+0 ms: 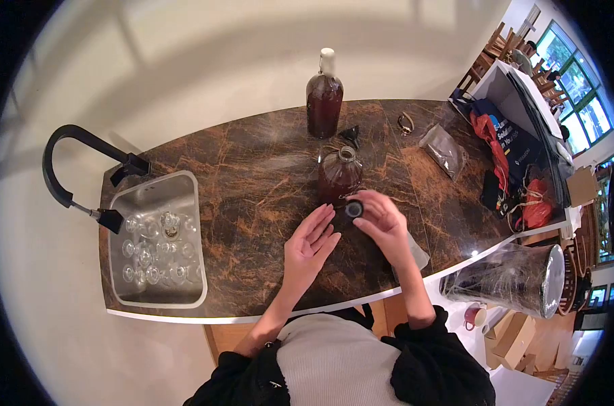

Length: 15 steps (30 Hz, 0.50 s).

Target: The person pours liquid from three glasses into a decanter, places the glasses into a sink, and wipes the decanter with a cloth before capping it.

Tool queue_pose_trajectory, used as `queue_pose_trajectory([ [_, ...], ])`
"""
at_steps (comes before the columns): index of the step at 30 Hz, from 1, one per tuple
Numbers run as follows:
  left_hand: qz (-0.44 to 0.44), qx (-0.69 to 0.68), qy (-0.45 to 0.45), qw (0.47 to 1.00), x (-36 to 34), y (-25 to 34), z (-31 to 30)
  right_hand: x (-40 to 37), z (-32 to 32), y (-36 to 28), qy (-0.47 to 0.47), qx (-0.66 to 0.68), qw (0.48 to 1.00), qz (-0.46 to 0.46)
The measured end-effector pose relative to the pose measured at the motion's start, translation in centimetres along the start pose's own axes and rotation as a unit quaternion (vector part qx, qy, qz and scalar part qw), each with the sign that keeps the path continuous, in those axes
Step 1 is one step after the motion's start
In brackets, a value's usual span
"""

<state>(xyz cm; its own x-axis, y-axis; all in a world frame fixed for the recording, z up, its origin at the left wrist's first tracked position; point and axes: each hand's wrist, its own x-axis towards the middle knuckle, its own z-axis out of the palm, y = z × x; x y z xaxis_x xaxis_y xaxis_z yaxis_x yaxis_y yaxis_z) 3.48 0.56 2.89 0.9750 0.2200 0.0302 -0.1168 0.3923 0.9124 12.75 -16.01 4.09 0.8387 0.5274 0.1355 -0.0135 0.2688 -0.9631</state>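
My right hand (388,230) pinches a round black bottle cap (353,208) between thumb and fingers, its hollow underside facing me. Just left of it, my left hand (309,245) is held with fingers outstretched and palm partly turned up, nothing in it. Beyond both hands stands an uncapped clear glass bottle (340,174) with dark red liquid, its round mouth showing. Farther back, near the wall, is a taller bottle (324,108) of dark liquid with a white swing-top stopper. A small crumpled black piece (349,134) lies between the two bottles.
Several clear glasses lie in the steel sink (200,237) on the left, under a black faucet (63,162). On the brown counter (253,203) at right are a wristwatch-like loop (406,124) and a clear bag (445,150). Bags and red cloth fill the white shelf box (483,84).
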Motion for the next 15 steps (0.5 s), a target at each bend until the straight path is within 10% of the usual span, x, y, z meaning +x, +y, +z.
queue_pose_trajectory([
  [15, 0.005, 0.001, 0.000, 1.000, -0.3, -0.2, -0.1, 2.7, -1.2, -2.3, 0.071, 0.000, 0.996, -0.052],
])
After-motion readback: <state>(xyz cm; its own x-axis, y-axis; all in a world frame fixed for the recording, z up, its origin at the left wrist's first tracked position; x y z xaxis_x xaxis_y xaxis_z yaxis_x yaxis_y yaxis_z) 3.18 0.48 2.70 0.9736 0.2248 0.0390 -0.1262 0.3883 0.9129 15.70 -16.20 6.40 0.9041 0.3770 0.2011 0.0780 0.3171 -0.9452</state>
